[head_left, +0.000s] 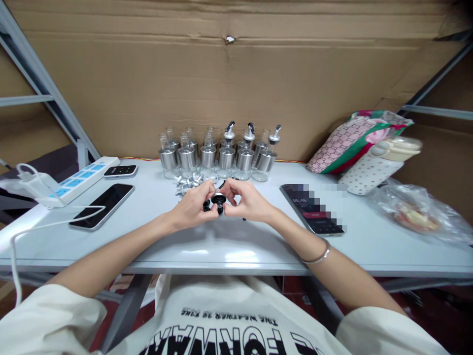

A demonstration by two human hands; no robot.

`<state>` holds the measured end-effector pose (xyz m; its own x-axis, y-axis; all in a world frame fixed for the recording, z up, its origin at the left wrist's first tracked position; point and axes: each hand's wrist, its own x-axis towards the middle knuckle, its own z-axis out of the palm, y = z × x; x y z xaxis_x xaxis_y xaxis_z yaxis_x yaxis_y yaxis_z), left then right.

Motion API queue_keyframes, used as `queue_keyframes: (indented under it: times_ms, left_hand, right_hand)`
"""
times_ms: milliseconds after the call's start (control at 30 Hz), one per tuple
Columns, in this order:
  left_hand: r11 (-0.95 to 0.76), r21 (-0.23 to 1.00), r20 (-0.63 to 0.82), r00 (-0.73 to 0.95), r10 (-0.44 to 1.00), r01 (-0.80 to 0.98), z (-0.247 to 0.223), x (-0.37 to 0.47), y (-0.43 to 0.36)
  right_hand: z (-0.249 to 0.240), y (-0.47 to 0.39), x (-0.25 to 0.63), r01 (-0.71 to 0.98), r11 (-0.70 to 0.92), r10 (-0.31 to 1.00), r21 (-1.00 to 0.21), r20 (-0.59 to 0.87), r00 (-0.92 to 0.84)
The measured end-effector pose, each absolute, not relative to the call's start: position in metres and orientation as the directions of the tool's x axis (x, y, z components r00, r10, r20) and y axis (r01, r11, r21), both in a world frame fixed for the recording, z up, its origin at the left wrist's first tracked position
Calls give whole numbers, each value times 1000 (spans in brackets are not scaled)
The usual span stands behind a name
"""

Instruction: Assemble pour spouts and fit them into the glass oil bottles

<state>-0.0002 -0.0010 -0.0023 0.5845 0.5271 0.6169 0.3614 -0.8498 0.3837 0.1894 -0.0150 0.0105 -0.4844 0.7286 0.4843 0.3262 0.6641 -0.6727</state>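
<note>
Near the middle of the table, my left hand [195, 206] and my right hand [246, 199] meet around a small black and silver stopper [219, 198]. The fingers of both hands are closed on it, one hand at each side. Behind my left hand lies a pile of silver spout pieces [186, 183]. More black parts are partly hidden beside my left fingertips. Several glass bottles with metal sleeves [209, 157] stand in rows behind the hands; three carry silver and black pour spouts [250, 131].
On the left are a power strip [88, 175] with a white cable, a dark phone [103, 206] and a small device [120, 171]. To the right lie another phone [308, 209], a patterned bag [354, 140], a white flask [377, 165] and a plastic bag [421, 217].
</note>
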Motion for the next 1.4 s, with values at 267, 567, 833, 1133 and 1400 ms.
queue_keyframes:
  times_ms: [267, 567, 833, 1133, 1400]
  left_hand:
    - [-888, 318, 736, 505, 452, 331, -7, -1, 3]
    - [-938, 153, 803, 513, 302, 312, -7, 0, 5]
    - [-934, 159, 800, 513, 311, 319, -2, -2, 3]
    - [-906, 112, 766, 545, 341, 409, -4, -3, 7]
    - [-914, 42, 733, 609, 302, 403, -8, -6, 12]
  right_hand:
    - [4, -6, 191, 257, 663, 740, -703, 563, -367]
    - [10, -11, 195, 212, 708, 696, -674, 613, -374]
    - [12, -7, 197, 302, 760, 650, -575, 671, -357]
    - [22, -7, 204, 413, 744, 668, -525, 598, -442]
    - [15, 26, 240, 907, 310, 905, -286, 381, -189]
